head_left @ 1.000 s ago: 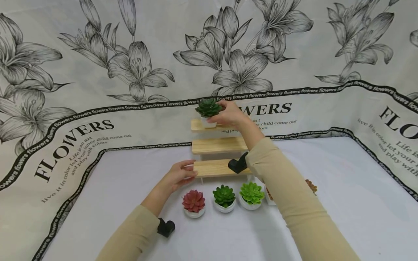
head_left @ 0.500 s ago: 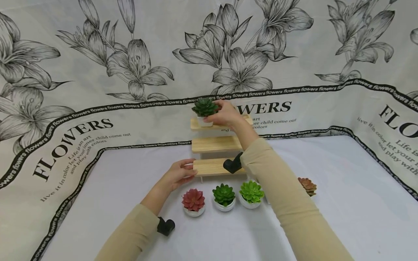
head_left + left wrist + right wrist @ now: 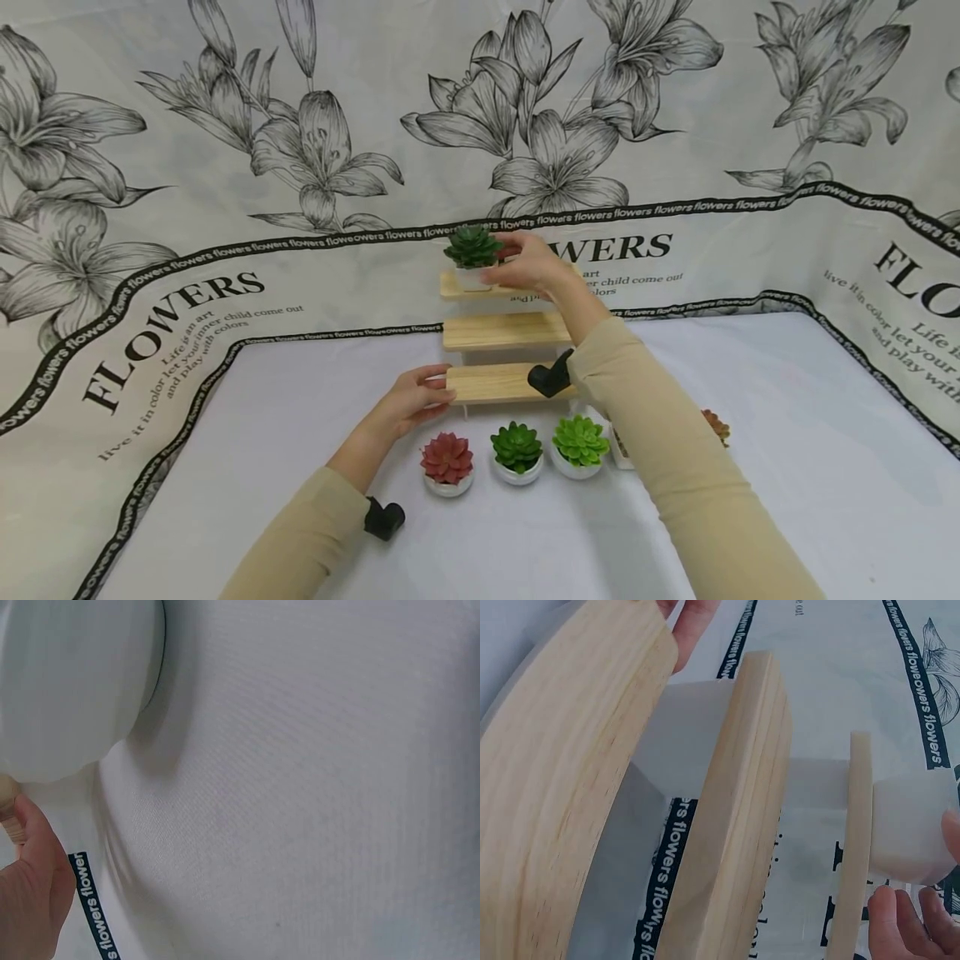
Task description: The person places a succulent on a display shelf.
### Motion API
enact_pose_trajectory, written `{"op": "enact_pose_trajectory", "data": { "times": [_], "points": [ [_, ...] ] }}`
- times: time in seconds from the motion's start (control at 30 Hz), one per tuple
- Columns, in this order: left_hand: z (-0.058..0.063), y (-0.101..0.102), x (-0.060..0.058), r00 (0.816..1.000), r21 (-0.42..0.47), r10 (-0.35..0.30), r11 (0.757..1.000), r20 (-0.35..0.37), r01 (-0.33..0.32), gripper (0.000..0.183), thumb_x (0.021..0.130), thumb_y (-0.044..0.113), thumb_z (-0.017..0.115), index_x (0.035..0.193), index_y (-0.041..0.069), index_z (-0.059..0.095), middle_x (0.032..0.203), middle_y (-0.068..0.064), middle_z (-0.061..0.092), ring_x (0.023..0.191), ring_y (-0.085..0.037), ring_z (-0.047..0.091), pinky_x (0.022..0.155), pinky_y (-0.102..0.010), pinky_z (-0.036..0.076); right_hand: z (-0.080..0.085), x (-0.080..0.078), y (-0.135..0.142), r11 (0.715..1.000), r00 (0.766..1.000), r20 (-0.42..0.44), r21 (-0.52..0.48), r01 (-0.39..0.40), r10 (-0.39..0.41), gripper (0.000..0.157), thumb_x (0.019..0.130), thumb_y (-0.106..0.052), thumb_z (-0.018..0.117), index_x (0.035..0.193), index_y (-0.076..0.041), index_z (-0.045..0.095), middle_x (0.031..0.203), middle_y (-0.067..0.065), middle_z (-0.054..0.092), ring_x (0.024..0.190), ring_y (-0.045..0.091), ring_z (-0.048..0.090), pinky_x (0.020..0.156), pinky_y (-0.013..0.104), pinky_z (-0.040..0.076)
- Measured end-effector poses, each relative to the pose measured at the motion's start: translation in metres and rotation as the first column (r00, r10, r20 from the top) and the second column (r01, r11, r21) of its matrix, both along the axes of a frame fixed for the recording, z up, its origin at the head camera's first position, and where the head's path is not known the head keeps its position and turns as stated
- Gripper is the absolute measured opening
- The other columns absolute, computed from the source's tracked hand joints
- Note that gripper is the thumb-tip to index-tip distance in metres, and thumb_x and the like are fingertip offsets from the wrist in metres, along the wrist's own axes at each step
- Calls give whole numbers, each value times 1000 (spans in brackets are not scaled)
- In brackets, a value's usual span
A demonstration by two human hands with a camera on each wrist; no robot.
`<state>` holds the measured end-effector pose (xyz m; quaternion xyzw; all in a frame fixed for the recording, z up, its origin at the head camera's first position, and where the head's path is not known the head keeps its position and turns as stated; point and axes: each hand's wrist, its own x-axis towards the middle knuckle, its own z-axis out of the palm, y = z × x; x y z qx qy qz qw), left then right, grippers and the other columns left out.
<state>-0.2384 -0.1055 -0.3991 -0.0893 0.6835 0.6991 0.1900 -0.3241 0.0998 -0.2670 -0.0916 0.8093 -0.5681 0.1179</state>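
In the head view, a dark green succulent (image 3: 472, 247) in a white pot (image 3: 470, 280) stands upright at the left end of the top board of a three-tier wooden shelf (image 3: 506, 332). My right hand (image 3: 534, 262) holds it from the right, thumb on the pot's front. The right wrist view shows the white pot (image 3: 911, 825) against the top board, with curled fingers (image 3: 900, 926) close at its side. My left hand (image 3: 412, 400) grips the left end of the lowest board (image 3: 498, 383). In the left wrist view, my left hand (image 3: 34, 889) is partly out of frame.
Before the shelf stand a red succulent (image 3: 447, 458), a green one (image 3: 517, 447) and a light green one (image 3: 581, 442) in white round pots. A brown succulent (image 3: 716, 427) is partly behind the right sleeve (image 3: 675, 442). A flower-printed cloth (image 3: 330, 275) hangs behind.
The dark green succulent has shifted slightly left along the top board, then stayed in place. My right hand has since slid a little right against it. The left hand keeps its hold.
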Motion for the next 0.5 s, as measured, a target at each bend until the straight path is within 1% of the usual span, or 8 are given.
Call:
{"op": "enact_pose_trajectory", "data": {
  "times": [0.17, 0.3, 0.5],
  "points": [
    [2, 0, 1, 1000, 8, 7, 1000, 1, -7, 53, 85, -9, 59, 135, 2, 45, 124, -20, 50, 89, -17, 55, 86, -34, 48, 5, 5, 7, 1000, 1000, -18, -20, -14, 14, 75, 79, -1, 72, 143, -7, 34, 132, 17, 42, 113, 31, 47, 90, 38, 47],
    [2, 1, 0, 1000, 2, 11, 1000, 5, -11, 53, 85, -9, 59, 135, 1, 45, 122, -20, 50, 88, -17, 55, 84, -33, 49, 10, 9, 15, 999, 999, -30, -40, -21, 20, 68, 80, 0, 71, 139, -5, 38, 133, 17, 41, 115, 30, 46, 93, 38, 45],
    [0, 1, -1, 1000, -1, 12, 1000, 5, -12, 52, 85, -9, 59, 135, 1, 46, 120, -19, 50, 87, -17, 55, 84, -34, 50, 15, 15, 24, 996, 999, -28, -90, -29, 27, 66, 81, 3, 68, 139, -2, 38, 135, 21, 39, 115, 30, 45, 96, 38, 43]
  ]
}}
